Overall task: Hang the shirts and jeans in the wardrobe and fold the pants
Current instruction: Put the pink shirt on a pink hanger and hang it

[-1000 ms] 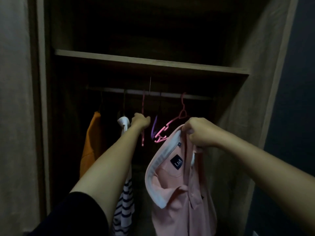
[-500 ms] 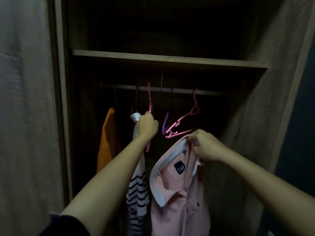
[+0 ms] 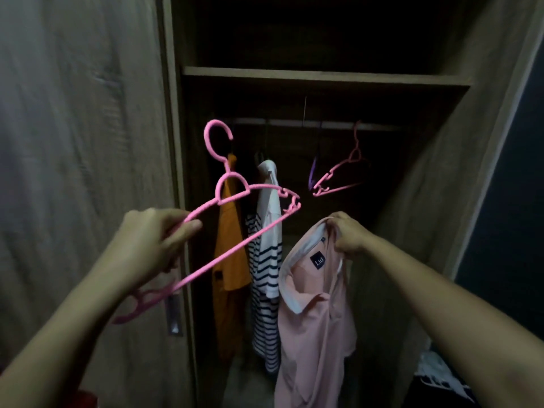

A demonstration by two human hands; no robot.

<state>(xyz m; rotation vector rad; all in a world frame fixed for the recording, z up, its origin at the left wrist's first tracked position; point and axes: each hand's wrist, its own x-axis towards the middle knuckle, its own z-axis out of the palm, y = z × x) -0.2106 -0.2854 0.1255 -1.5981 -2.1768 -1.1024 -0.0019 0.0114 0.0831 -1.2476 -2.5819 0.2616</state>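
Note:
My left hand [image 3: 150, 240] grips a pink plastic hanger [image 3: 235, 198] by one arm, holding it tilted in front of the left wardrobe door, off the rail. My right hand [image 3: 348, 234] pinches the white collar of a pale pink polo shirt [image 3: 315, 313], which hangs down in front of the open wardrobe. The rail [image 3: 294, 122] runs across under the shelf. An orange shirt [image 3: 231, 254] and a white shirt with navy stripes [image 3: 266, 260] hang from it on the left.
Another pink hanger [image 3: 341, 178] and a purple one [image 3: 312, 172] hang bare on the rail's right half. A wooden shelf [image 3: 323, 76] sits above the rail. The wardrobe's left door [image 3: 88, 142] and right side panel [image 3: 441, 187] frame the opening. Light cloth [image 3: 435, 369] lies low right.
My left hand has lifted the pink hanger off the rail and drawn it back and left toward me. The right hand still holds the pink shirt by the collar.

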